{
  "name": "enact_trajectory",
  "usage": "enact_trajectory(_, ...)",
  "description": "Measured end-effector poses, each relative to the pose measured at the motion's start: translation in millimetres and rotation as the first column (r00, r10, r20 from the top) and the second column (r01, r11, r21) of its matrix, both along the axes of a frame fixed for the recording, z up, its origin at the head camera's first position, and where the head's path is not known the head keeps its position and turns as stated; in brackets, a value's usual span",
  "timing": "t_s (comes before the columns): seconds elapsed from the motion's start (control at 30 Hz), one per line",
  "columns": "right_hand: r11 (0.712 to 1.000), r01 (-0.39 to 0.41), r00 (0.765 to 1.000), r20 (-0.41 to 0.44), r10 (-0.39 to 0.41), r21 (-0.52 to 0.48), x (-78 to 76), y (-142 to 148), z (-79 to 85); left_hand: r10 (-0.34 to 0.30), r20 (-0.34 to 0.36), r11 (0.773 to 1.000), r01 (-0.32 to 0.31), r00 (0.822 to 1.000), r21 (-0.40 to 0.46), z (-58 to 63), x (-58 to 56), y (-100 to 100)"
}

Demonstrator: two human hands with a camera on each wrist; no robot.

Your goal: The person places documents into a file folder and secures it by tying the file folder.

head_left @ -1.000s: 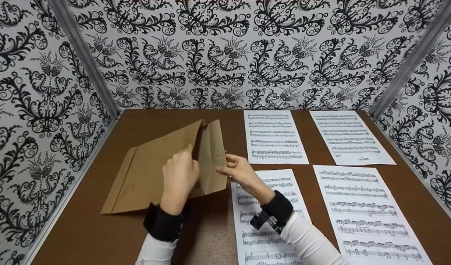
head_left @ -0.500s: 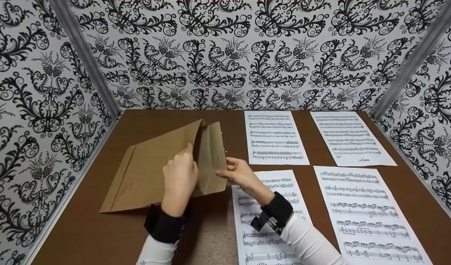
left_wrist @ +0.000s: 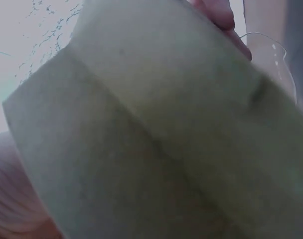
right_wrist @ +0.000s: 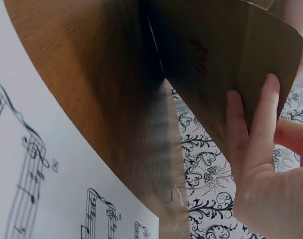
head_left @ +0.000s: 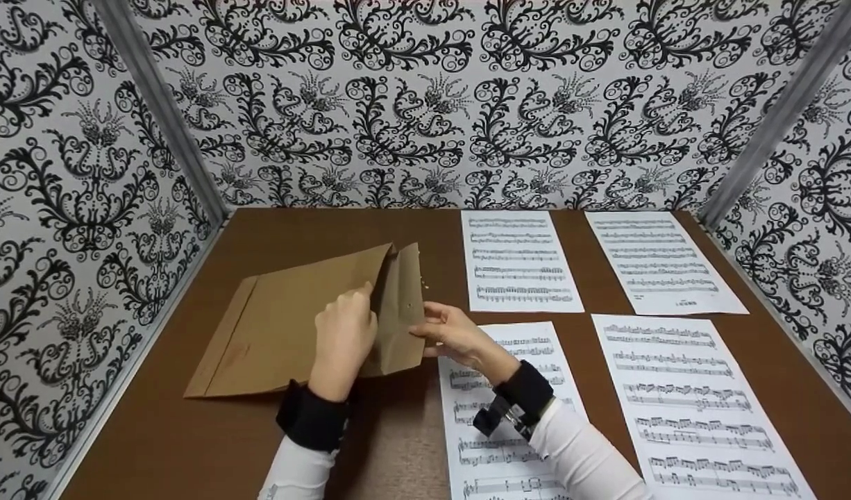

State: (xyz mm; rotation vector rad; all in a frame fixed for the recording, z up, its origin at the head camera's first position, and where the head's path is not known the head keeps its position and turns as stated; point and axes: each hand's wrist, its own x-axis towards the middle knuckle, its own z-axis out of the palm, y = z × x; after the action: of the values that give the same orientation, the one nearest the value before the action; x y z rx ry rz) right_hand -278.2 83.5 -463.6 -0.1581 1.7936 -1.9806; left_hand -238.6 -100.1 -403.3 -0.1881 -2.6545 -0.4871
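A large brown paper envelope (head_left: 287, 326) is held tilted over the left side of the table, its mouth facing right and gaping. My left hand (head_left: 343, 337) grips the front panel at the mouth edge with curled fingers. On the right, my right hand (head_left: 460, 337) pinches the envelope's flap (head_left: 398, 340) between thumb and fingers. Two fingers (right_wrist: 263, 124) lie along the outer side of the paper in the right wrist view. Pale inner paper (left_wrist: 141, 149) fills the left wrist view. A thin string (right_wrist: 174, 194) dangles near the right hand. Red marks (head_left: 238, 353) show on the front panel.
Sheets of printed music lie on the brown table (head_left: 398, 444): a back-middle sheet (head_left: 519, 257), a back-right sheet (head_left: 665, 264), a front-right sheet (head_left: 696, 403) and one sheet (head_left: 495, 444) under the right forearm. Patterned walls (head_left: 425, 104) enclose the back and sides.
The envelope's mouth end has dipped lower, and its upper corner has shifted slightly right. Both hands keep their hold, the left moving a little right. The music sheets stay put.
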Motion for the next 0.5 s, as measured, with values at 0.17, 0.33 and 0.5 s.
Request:
enact_trajectory(0.17,0.999,-0.037,0.999,0.015,0.037,0.019,-6.0,1,-2.7,-0.022,0.032,1.0,0.022,0.999,0.006,-7.8,-5.1,1)
enact_trajectory(0.33,0.995,-0.096,0.995,0.029,0.096,0.006,-11.8,3,-7.0,-0.027,0.093,1.0,0.027,0.995,-0.003,-15.9,-10.9,4)
enact_trajectory(0.5,0.992,-0.124,0.992,0.018,0.123,0.025,-15.5,7,-11.5,-0.031,0.088,0.999,0.033,0.996,-0.02,-26.9,-15.9,6)
